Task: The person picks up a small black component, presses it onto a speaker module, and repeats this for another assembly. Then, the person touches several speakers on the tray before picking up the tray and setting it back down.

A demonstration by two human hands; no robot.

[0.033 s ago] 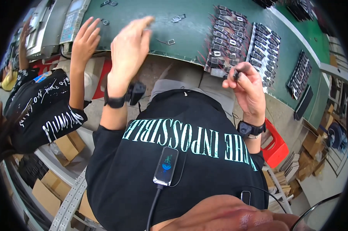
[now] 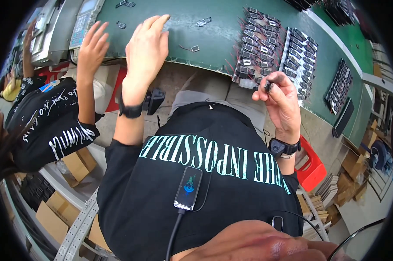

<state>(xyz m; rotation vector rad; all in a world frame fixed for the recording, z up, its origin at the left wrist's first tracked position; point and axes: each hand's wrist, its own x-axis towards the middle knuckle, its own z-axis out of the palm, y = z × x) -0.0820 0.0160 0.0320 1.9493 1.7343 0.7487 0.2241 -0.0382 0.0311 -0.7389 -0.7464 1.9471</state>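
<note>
My left hand (image 2: pixel 146 54) is raised over the near edge of the green table, its fingers stretched out and the thumb apart; nothing shows in it. Pinched between the thumb and fingers of my right hand (image 2: pixel 281 98) is a small black part (image 2: pixel 268 86), mostly covered by the fingertips. Right behind that hand lies a panel of small dark square modules (image 2: pixel 258 45) with thin red wires. A single small module with a wire (image 2: pixel 194 48) lies closest to my left hand, and another loose module (image 2: pixel 203 21) sits farther back.
More module panels (image 2: pixel 297 61) (image 2: pixel 338 85) cover the table (image 2: pixel 183 35) to the right. At my left, a co-worker's hand (image 2: pixel 92 52) is raised near a grey machine (image 2: pixel 59 32). A red stool (image 2: pixel 309 167) stands to my right, cardboard boxes (image 2: pixel 77 167) at lower left.
My left hand has shifted slightly left, its fingertips a little higher. The co-worker's hand has moved a little left. My right hand still pinches the black part, almost unmoved.
</note>
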